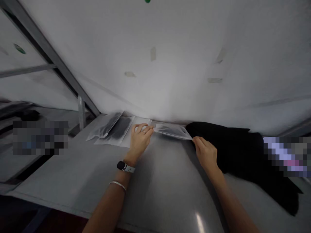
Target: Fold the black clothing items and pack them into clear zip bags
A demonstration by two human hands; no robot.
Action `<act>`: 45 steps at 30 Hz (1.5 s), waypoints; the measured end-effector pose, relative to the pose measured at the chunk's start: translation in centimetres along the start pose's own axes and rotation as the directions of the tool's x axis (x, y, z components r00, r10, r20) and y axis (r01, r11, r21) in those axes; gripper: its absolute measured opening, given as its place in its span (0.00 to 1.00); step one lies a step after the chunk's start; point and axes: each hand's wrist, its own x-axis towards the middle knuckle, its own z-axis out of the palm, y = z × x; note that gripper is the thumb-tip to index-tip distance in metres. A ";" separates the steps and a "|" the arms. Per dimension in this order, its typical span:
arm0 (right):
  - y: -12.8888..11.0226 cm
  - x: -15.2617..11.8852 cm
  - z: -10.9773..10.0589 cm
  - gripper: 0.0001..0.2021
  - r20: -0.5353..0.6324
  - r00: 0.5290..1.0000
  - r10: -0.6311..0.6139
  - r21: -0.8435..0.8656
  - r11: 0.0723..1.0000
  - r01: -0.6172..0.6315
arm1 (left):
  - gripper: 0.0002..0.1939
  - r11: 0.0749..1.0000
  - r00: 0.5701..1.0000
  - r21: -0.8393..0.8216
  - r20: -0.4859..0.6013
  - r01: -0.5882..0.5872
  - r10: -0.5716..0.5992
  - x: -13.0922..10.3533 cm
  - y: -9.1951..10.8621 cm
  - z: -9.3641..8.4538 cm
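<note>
A large whitish wall fills the background, its surface marked by faint creases. In front of it runs a wide grey table, smooth enough to throw back a streak of light near its front edge. On the left a metal frame slants down to the table's far corner, and beyond it another surface carries dark items too dim to make out.

Black fabric lies in a long heap on the right part of the table, reaching from near the wall toward the front. On the far left part, close to the wall, lie two filled bags, see-through and overlapping, with dark contents. Just right of them is a pale, flat piece, partly hidden by a hand; whether it is another bag cannot be told.

The translucent bag being handled is between the two hands, near the wall and just left of the fabric, stretched out sideways. The left hand pinches its left end between bent fingers; the right hand grips its right corner, fingers curled in.

Small tape pieces dot the wall. The left wrist wears a watch, a thin bangle farther up the arm, and one finger a ring.
</note>
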 end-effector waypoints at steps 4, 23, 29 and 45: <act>0.2 0.2 -0.1 0.08 -0.041 0.997 0.071 0.010 0.997 -0.071 | 0.07 0.985 0.995 -0.150 -0.063 -0.087 0.078 0.2 1.3 0.3; -1.9 -0.5 0.8 0.11 0.052 0.978 -0.200 0.106 0.975 0.194 | 0.28 0.896 0.920 -0.370 0.204 -0.245 0.336 -1.2 6.5 0.9; -1.8 -0.8 1.6 0.21 -0.147 0.989 0.032 0.076 0.997 -0.020 | 0.28 0.895 0.997 -0.440 0.003 -0.069 0.078 -0.2 3.1 -1.7; -1.5 -1.3 3.0 0.12 -0.067 0.994 0.085 0.138 0.988 -0.075 | 0.29 0.744 0.751 -0.164 -0.032 0.647 -0.660 -9.5 -21.8 -6.1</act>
